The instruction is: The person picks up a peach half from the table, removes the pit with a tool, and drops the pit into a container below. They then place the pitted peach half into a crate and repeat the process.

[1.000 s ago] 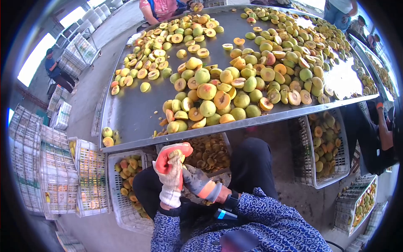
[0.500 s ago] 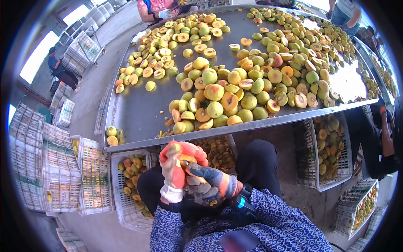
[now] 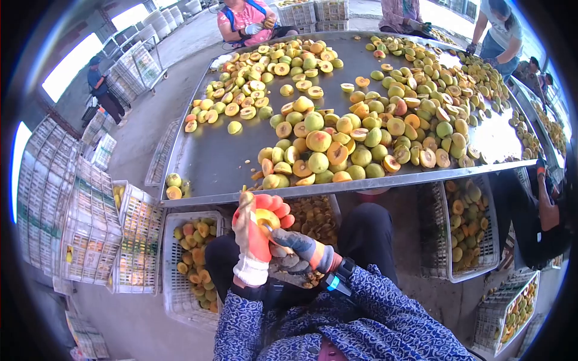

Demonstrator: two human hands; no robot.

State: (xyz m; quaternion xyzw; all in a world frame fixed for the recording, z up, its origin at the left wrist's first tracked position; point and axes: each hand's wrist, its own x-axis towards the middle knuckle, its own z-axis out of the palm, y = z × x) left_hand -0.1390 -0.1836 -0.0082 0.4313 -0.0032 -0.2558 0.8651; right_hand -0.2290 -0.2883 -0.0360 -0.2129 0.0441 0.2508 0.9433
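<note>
My left hand (image 3: 248, 240), in a red and white glove, is closed around a halved peach (image 3: 268, 216) with its yellow cut face turned up. My right hand (image 3: 303, 249), in a grey and orange glove, grips a small pitting tool (image 3: 267, 228), whose metal tip is right at the peach's hollow. Its handle is mostly hidden by my fingers. Both hands are over my lap, just in front of the metal table (image 3: 223, 153). Whole and halved peaches (image 3: 337, 152) are heaped on that table.
A crate of peaches (image 3: 198, 265) stands left of my knees, another crate (image 3: 460, 228) to the right. Brown pits and scraps (image 3: 314, 219) fill a container under the table edge. Stacked crates (image 3: 90, 222) rise at far left. Several people work around the table, including one person (image 3: 247, 21) opposite.
My left hand has opened up somewhat, showing more of the peach's cut face. The tool tip now shows at its hollow. The view has shifted slightly, bringing more of the far side in.
</note>
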